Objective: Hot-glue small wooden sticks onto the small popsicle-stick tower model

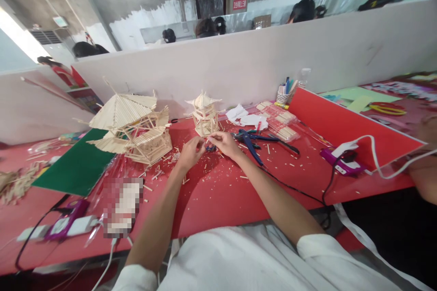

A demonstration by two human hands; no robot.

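My left hand [191,151] and my right hand [223,143] come together above the red table [211,204], fingertips pinched close to each other. Whatever lies between the fingers is too small to make out. A small dark blue item [210,148] shows just under the fingertips. Right behind my hands stands a little pavilion model [204,116] made of thin wooden sticks. To the left is a larger stick pavilion model [133,127] with layered roofs. Blue-handled cutters [251,143] lie to the right of my right hand.
Bits of cut stick litter the tabletop. Packs of wooden sticks [282,122], white tissue [244,116] and a pen holder [284,93] stand along the partition [239,63]. A green board [77,163] lies left; a red board [344,127] and purple power strip [341,163] with cables are right.
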